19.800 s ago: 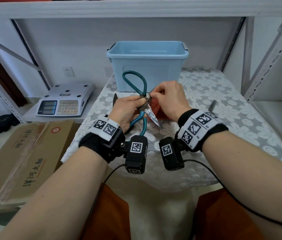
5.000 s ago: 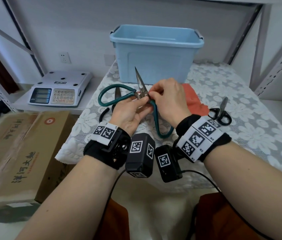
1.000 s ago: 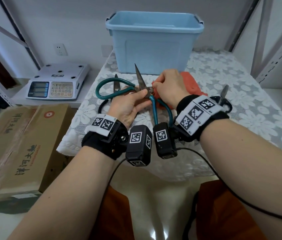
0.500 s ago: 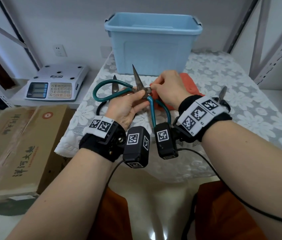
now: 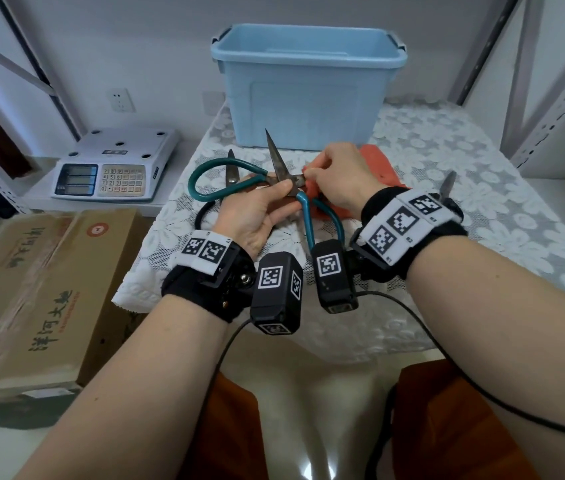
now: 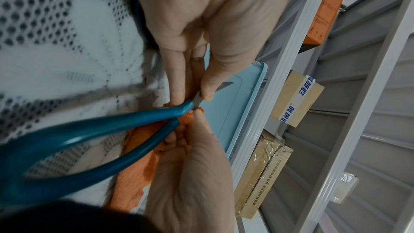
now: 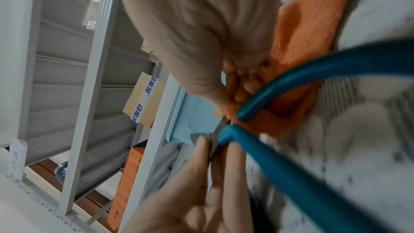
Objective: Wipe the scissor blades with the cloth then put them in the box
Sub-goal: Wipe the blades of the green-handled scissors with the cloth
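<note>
Nearest, the left hand [image 5: 253, 213] pinches the teal-handled scissors [image 5: 275, 188] at their pivot, above the table's [image 5: 481, 202] middle. The right hand [image 5: 339, 178] presses the orange cloth [image 5: 378, 161] against the blades. Beyond, at the far edge, stands the blue box [image 5: 305, 98].

the brown carton [image 5: 36, 289] left of the table bears dark chinese characters that read 洋河大曲 on its near side, with a red round mark on its top flap. the scale [image 5: 114, 166] on the low shelf has a keypad with digits 1 to 9 legible. in the left wrist view a pale box [image 6: 295, 98] on the rack carries blue characters 动能加 on white tape, and a taped box [image 6: 262, 180] beside it has a line of small print too fine to read.
</note>
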